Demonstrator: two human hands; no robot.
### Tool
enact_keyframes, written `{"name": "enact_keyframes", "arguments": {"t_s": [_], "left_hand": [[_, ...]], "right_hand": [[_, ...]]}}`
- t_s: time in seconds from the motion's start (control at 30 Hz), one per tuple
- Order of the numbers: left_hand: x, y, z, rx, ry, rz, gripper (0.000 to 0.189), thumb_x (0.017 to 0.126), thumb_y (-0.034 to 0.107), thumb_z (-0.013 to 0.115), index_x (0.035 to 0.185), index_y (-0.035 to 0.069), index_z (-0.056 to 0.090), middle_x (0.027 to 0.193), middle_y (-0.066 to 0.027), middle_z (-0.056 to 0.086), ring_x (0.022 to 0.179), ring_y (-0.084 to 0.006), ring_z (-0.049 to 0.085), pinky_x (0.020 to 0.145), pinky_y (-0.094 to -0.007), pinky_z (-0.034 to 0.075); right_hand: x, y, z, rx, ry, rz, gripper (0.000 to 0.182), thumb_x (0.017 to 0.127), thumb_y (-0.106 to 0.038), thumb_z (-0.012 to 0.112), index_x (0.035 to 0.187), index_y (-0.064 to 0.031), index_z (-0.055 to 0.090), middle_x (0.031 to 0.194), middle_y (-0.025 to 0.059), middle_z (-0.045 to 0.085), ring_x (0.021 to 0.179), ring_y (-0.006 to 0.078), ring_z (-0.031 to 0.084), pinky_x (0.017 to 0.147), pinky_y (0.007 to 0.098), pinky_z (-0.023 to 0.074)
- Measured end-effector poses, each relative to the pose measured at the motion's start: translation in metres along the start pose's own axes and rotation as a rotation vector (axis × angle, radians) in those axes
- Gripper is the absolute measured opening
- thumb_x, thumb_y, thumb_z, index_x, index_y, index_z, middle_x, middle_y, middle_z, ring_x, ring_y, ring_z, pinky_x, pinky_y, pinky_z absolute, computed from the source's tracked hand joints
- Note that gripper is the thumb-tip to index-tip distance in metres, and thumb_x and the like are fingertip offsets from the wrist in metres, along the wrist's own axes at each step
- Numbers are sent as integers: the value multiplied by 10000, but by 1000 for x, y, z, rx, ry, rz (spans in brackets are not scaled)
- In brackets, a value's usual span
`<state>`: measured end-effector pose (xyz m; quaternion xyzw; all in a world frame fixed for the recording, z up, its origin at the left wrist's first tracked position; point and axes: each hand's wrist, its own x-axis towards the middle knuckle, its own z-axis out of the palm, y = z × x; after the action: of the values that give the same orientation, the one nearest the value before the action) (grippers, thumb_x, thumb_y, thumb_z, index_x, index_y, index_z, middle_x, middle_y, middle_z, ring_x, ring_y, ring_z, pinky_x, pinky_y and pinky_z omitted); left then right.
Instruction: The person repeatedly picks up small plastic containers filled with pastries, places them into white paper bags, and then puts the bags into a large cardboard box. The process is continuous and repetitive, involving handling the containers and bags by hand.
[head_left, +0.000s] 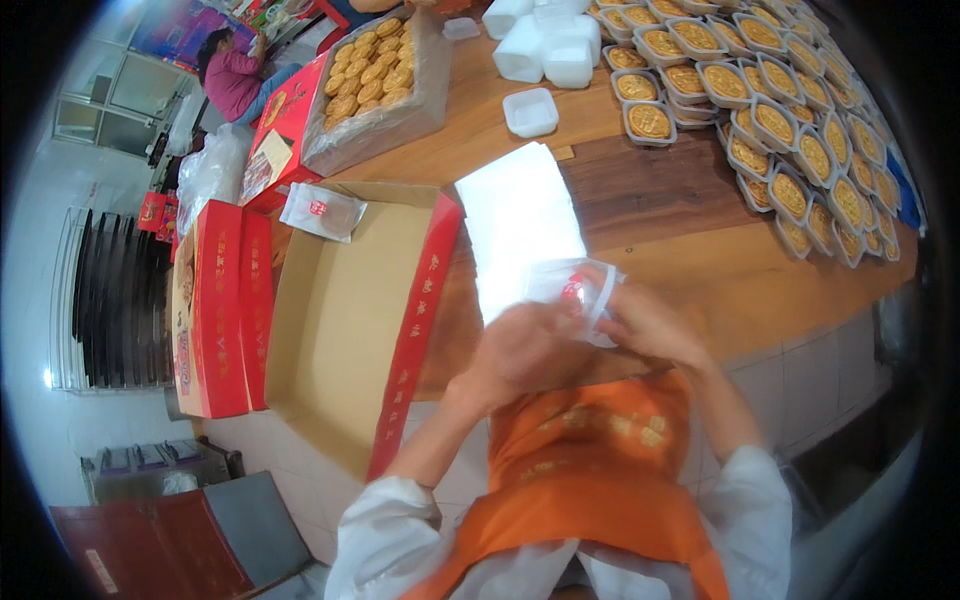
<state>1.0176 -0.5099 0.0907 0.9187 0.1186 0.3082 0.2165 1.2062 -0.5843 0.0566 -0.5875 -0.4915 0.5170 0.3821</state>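
Between my two hands is a translucent plastic packet (551, 277) with red print, over the near end of a stack of white sheets or bags (517, 202). My left hand (529, 341), blurred, is at the packet's near left side; its grip is not clear. My right hand (645, 319) pinches the packet's right edge with thumb and fingers. Left of the stack, an open cardboard box (337, 315) with red sides holds one similar packet (322, 211) at its far left corner. A white plastic tray (531, 112) lies beyond the stack.
Mooncakes in clear trays (772, 124) are piled at the right. Stacked white trays (544, 45) stand at the back. A lined box of unwrapped mooncakes (371, 64) is at the back left, red boxes (225, 307) at the left. A person (232, 75) sits farther off.
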Motion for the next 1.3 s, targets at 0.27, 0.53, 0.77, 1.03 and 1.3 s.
{"name": "enact_keyframes", "arguments": {"t_s": [0.27, 0.53, 0.77, 1.03, 1.3], "left_hand": [[26, 17, 14, 554, -537, 358, 337, 691, 171, 570, 1027, 147, 560, 1076, -3, 502, 675, -146, 517, 496, -268, 421], [36, 29, 41, 277, -888, 37, 222, 723, 134, 555, 930, 53, 553, 1004, -63, 501, 746, -240, 544, 555, -363, 456], [63, 36, 37, -35, -976, -120, 198, 766, 120, 544, 938, 27, 513, 922, -145, 524, 830, -328, 549, 659, -397, 445], [57, 20, 55, -62, -674, -200, 89, 848, 102, 486, 908, 39, 465, 853, -157, 513, 743, -308, 558, 604, -364, 466], [68, 22, 34, 54, -555, -170, 69, 770, 69, 596, 811, 53, 543, 824, -66, 516, 675, -245, 550, 592, -324, 465]], "right_hand": [[-18, -11, -21, -526, -169, -71, 308, 805, -196, 560, 1050, -51, 444, 851, 204, 597, 803, 380, 569, 683, 448, 438], [-39, 4, -35, -606, -290, -88, 281, 751, -161, 630, 995, -47, 552, 920, 183, 596, 894, 362, 554, 752, 419, 444], [-72, 36, -81, -355, -124, -298, 272, 864, -162, 511, 1110, -53, 545, 1082, 139, 537, 990, 299, 513, 862, 358, 410], [-127, 52, -276, -1493, 964, 22, 408, 717, -67, 644, 1100, -93, 505, 1077, 106, 541, 1036, 312, 488, 789, 387, 444], [-138, 74, -305, -928, 1204, 0, 218, 907, -242, 456, 1057, -103, 532, 1046, 78, 563, 1014, 249, 512, 864, 326, 406]]}}
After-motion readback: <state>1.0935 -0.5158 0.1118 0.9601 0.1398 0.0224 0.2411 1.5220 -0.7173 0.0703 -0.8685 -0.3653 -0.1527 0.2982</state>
